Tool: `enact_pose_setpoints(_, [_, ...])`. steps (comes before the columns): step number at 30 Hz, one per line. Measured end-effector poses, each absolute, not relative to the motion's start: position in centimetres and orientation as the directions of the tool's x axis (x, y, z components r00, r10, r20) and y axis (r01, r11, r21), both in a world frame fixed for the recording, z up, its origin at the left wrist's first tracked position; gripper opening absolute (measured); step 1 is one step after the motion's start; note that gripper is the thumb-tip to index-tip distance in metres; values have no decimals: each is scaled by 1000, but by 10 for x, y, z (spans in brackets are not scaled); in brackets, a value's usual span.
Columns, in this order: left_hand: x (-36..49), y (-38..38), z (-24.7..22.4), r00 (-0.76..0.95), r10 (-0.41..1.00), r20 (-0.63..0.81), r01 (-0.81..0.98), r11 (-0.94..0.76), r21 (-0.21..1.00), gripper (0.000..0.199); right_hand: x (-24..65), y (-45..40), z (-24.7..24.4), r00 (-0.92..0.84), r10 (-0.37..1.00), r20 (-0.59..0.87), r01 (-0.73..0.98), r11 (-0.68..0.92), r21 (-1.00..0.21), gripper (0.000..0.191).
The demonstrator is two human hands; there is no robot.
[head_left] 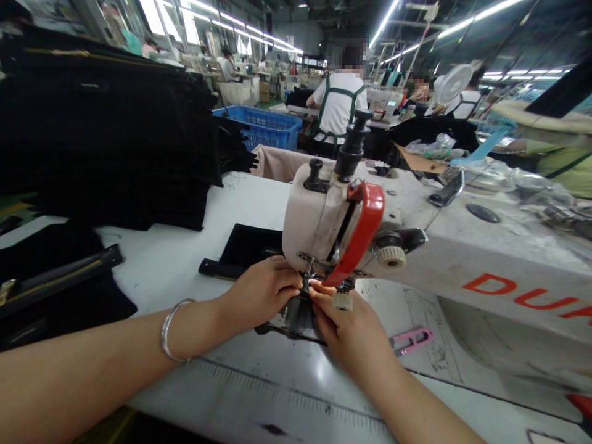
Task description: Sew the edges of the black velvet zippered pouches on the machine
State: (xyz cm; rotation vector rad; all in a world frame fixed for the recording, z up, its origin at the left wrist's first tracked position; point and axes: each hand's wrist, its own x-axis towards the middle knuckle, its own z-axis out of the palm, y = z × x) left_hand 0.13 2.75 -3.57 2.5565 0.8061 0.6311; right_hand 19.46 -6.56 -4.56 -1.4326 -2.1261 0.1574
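Note:
A black fabric piece [247, 243] with a small label lies flat on the table behind my left hand and runs toward the head of a white sewing machine [308, 213]. My left hand [261, 290] has its fingers closed at the needle, pinching the edge of that piece. From the other side my right hand [349, 324] meets it, thumb and fingers pressed together at the presser foot. The fingertips hide most of the edge they grip. A red guard [361, 228] on the machine comes down just above my right fingers.
Pink thread snips [411, 340] lie right of my right hand. At left rises a tall stack of black pieces [115, 135]; a black zippered piece [60, 277] lies nearer. A ruler scale [282, 394] marks the front table edge. Beyond are a blue crate [263, 126] and a co-worker [340, 102].

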Motion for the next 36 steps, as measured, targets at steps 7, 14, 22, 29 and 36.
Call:
enact_pose_setpoints(7, [1,26,-35,722,606,333,448,-776,444,10,192,-66,-45,-261,884,389,831,411,-375,28])
enact_pose_setpoints(14, [3,26,-37,702,631,331,480,-762,434,8,193,-66,-47,-264,882,390,842,408,-352,29])
enact_pose_setpoints(22, [2,27,-40,726,601,335,459,-786,414,6,195,-65,-52,-273,879,391,842,415,-345,32])
enact_pose_setpoints(29, [1,26,-43,730,585,354,414,-790,453,6,196,-64,-55,-262,888,377,850,398,-345,32])
enact_pose_setpoints(36, [-10,35,-27,771,559,305,447,-816,368,34,209,-62,-61,-283,813,509,820,480,-312,33])
